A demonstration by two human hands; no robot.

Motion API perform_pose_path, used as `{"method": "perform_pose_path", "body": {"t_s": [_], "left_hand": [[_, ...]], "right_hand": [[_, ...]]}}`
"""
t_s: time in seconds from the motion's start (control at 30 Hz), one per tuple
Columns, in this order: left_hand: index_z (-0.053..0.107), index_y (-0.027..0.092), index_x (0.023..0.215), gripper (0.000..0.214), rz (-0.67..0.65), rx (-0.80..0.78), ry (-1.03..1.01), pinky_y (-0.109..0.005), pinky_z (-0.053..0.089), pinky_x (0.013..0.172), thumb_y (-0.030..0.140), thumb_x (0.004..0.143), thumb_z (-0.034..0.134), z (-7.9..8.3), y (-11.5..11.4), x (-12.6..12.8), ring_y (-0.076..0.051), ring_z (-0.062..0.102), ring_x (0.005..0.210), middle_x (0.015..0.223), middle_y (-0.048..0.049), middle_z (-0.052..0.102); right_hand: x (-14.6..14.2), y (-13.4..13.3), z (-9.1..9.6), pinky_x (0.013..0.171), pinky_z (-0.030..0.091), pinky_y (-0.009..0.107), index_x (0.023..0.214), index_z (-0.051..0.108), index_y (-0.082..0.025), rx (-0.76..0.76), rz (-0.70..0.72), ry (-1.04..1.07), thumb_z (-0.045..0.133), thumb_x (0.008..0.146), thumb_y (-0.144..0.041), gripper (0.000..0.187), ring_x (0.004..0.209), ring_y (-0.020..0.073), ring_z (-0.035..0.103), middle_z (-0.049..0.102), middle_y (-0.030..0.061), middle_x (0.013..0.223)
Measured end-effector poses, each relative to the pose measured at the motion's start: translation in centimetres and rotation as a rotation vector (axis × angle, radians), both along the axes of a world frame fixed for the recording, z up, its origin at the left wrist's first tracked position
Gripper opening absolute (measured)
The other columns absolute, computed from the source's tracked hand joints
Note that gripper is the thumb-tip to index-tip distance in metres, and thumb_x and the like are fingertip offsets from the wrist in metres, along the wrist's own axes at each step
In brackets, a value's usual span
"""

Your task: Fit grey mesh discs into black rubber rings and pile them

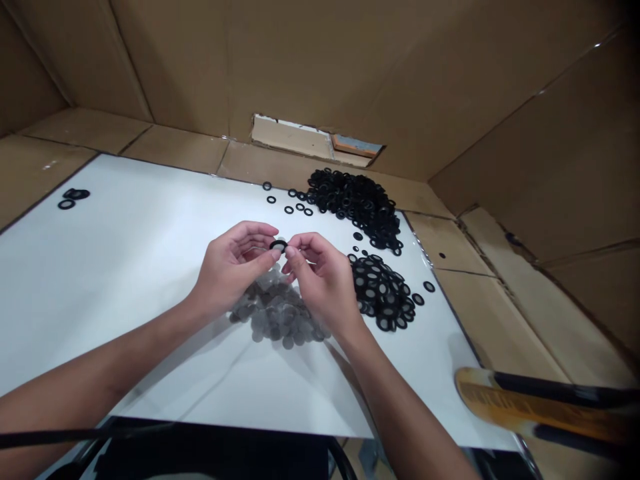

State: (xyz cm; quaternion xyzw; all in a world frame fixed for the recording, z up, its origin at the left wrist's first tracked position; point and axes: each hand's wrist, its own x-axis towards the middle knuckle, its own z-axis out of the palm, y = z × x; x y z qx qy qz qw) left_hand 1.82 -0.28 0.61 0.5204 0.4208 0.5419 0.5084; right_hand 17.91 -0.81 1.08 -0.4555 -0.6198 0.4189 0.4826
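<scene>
My left hand (233,267) and my right hand (323,277) meet above the white sheet (135,267), fingers pinched together on one small black rubber ring (278,245). Under the hands lies a heap of grey mesh discs (277,313). To the right of my right hand sits a pile of black rings with grey discs inside them (383,293). Further back is a bigger heap of plain black rings (357,203).
Cardboard walls (320,60) surround the sheet. A few loose black rings (73,198) lie at the far left. A yellow and black tool (540,407) lies at the lower right. Dark gear (215,453) shows at the bottom edge.
</scene>
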Motion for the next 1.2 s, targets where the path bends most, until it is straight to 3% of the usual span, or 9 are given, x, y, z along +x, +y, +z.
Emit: {"method": "perform_pose_path", "body": {"t_s": [0.3, 0.63, 1.0, 1.2], "left_hand": [[0.065, 0.017, 0.100, 0.027, 0.031, 0.010, 0.004, -0.027, 0.056, 0.078, 0.025, 0.077, 0.078, -0.1, 0.1, 0.1, -0.015, 0.068, 0.082, 0.086, -0.0021, 0.069], [0.062, 0.018, 0.096, 0.026, 0.030, -0.007, -0.016, -0.028, 0.056, 0.075, 0.026, 0.077, 0.078, 0.5, -0.4, 0.5, -0.015, 0.067, 0.079, 0.089, -0.0028, 0.070], [0.065, 0.017, 0.092, 0.025, 0.067, -0.025, 0.014, -0.026, 0.055, 0.075, 0.027, 0.075, 0.080, 0.3, -0.1, -0.1, -0.015, 0.068, 0.079, 0.084, -0.0023, 0.069], [0.064, 0.018, 0.101, 0.034, 0.088, -0.022, 0.004, -0.027, 0.055, 0.074, 0.028, 0.074, 0.081, 0.3, 0.0, 0.0, -0.016, 0.068, 0.078, 0.084, -0.0022, 0.071]], "right_hand": [[-0.5, -0.4, -0.1, 0.068, 0.059, 0.028, 0.089, 0.062, -0.019, 0.022, -0.018, 0.003, 0.065, 0.090, -0.030, 0.012, 0.076, 0.0160, 0.069, 0.065, 0.0020, 0.085], [-0.8, -0.6, 0.2, 0.065, 0.057, 0.027, 0.082, 0.059, -0.019, -0.062, -0.039, 0.113, 0.066, 0.087, -0.027, 0.012, 0.063, 0.0131, 0.064, 0.063, -0.0018, 0.072], [-0.6, -0.3, 1.0, 0.066, 0.061, 0.028, 0.081, 0.068, -0.016, -0.142, -0.008, 0.144, 0.075, 0.082, -0.036, 0.021, 0.064, 0.0140, 0.067, 0.069, 0.0010, 0.073], [-0.5, -0.1, 0.8, 0.065, 0.060, 0.027, 0.082, 0.067, -0.017, -0.131, -0.015, 0.118, 0.073, 0.083, -0.035, 0.020, 0.063, 0.0132, 0.066, 0.069, 0.0008, 0.073]]}}
